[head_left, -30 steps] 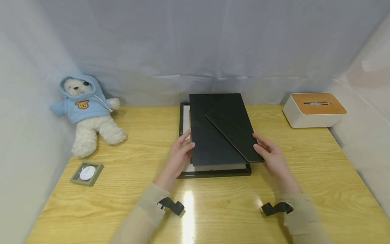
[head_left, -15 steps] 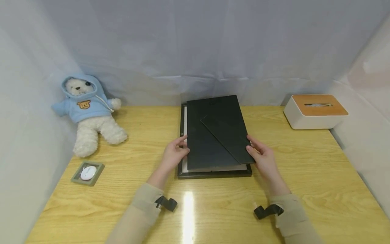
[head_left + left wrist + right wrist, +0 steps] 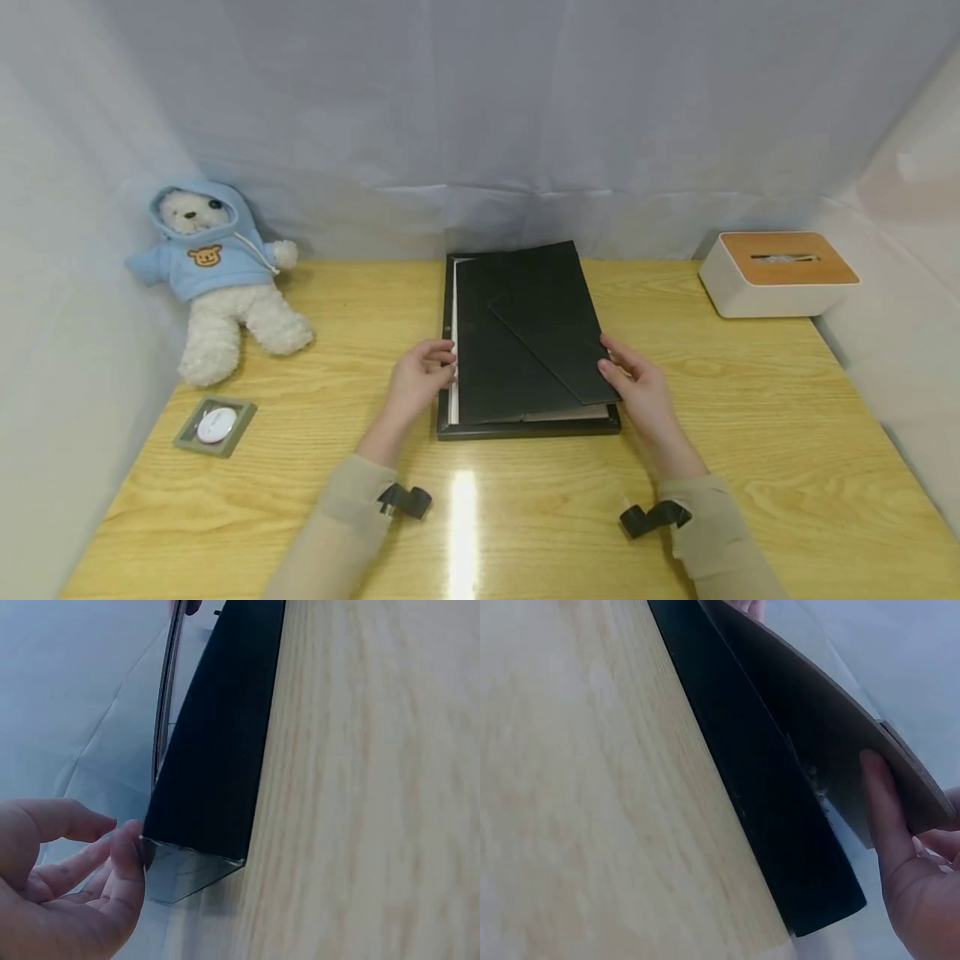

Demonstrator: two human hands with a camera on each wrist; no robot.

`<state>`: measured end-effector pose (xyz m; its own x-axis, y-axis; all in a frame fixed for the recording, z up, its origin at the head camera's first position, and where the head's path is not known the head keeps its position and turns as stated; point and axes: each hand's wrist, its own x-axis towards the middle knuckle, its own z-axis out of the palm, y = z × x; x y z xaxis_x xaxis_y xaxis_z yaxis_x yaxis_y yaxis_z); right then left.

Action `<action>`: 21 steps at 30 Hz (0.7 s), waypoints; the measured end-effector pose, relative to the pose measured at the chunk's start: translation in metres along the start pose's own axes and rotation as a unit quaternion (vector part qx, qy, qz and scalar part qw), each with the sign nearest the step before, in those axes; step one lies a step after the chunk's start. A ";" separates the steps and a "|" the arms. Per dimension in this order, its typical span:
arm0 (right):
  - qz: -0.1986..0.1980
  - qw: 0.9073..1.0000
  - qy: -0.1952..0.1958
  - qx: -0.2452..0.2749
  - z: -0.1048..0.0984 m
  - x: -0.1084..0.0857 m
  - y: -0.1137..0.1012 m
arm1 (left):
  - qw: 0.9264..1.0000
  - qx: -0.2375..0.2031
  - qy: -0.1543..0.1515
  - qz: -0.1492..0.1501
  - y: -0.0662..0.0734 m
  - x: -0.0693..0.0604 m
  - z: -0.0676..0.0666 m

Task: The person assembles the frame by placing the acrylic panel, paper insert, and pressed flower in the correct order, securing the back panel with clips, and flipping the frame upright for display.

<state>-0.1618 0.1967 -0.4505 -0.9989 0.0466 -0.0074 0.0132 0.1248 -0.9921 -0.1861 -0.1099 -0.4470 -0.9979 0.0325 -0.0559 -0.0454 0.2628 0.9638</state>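
A black picture frame [image 3: 528, 430] lies face down on the table, its back side up. Over it slants a black backing board [image 3: 502, 350] with a folded stand leg [image 3: 562, 354] on it. The board's left side sits low inside the frame, while its right side is raised. My right hand [image 3: 643, 396] pinches the board's right edge near the lower corner, as the right wrist view also shows. At the frame's left edge is my left hand [image 3: 412, 379], its fingers loosely bent against the rim and the thumb apart from the board in the left wrist view.
A white plush bear [image 3: 217, 275] in a blue hoodie leans at the left. In front of it lies a green square tray [image 3: 242, 429] with a round white badge [image 3: 216, 425]. A tissue box [image 3: 776, 271] with a wooden lid stands at the back right.
The backing board has moved left and down, its left side sinking into the frame. My left hand has drawn back from the board's left edge to the frame's rim. My right hand followed leftward.
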 end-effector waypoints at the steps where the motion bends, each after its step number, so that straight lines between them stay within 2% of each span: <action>1: 0.000 1.000 0.002 -0.001 0.001 0.000 0.001 | 1.000 0.000 0.002 0.002 -0.001 0.000 0.000; 4: -0.007 1.000 0.006 -0.012 0.003 0.002 0.002 | 1.000 0.018 0.019 0.004 -0.003 0.000 -0.001; 8: -0.002 0.999 -0.013 -0.039 0.004 0.002 0.005 | 0.998 0.049 0.045 0.007 -0.008 0.000 -0.002; 12: -0.005 0.995 -0.050 -0.087 0.003 0.001 0.006 | 0.997 0.070 0.037 -0.003 -0.013 -0.001 -0.003; 16: -0.023 0.984 -0.070 -0.160 0.002 0.002 0.005 | 0.997 0.079 0.014 -0.015 -0.017 -0.001 -0.003; 21: -0.032 0.966 -0.084 -0.243 0.003 0.005 0.001 | 0.997 0.072 0.007 -0.022 -0.020 -0.002 -0.004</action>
<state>-0.1671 0.1942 -0.4523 -0.9912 -0.1324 -0.0085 -0.0698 0.5751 -0.8151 -0.1837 -0.1187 -0.4648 -0.9958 0.0049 -0.0918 -0.0822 0.3989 0.9133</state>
